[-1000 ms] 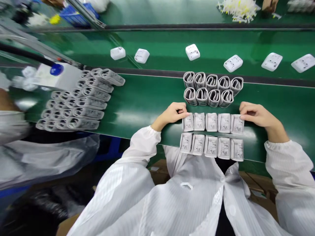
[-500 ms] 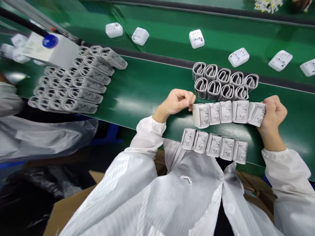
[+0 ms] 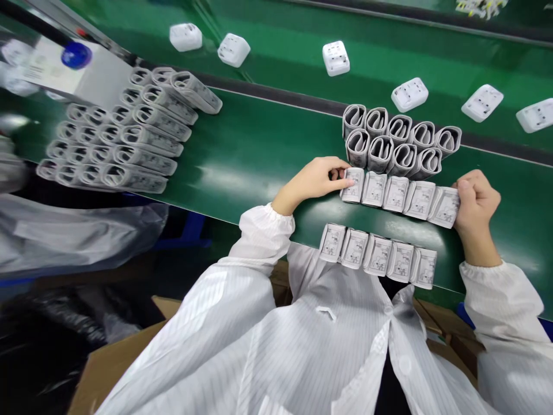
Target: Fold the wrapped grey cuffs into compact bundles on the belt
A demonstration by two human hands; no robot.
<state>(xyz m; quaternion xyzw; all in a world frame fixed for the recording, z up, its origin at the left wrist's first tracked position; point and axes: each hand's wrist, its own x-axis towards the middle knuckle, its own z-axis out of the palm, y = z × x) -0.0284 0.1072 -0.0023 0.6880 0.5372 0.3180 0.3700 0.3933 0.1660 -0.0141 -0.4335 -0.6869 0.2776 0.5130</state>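
My left hand [image 3: 313, 178] and closed right hand [image 3: 477, 202] are gripping the row of folded printed packets [image 3: 400, 196], the right hiding its end.

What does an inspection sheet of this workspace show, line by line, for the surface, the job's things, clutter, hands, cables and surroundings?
Surface: green conveyor belt, with a second green belt beyond it.
Job's things: row of five folded printed cuffs between the hands; a second row of five nearer the person; nine cuffs standing end-on beyond.
Clutter: stacked cuffs on the belt to the left; white plastic units on the far belt.
Hands: left hand has its fingertips at the row's left end; right hand is closed on its right end.
Cables: dark cable or hose at top left.
Surroundings: cardboard box, black plastic bag.
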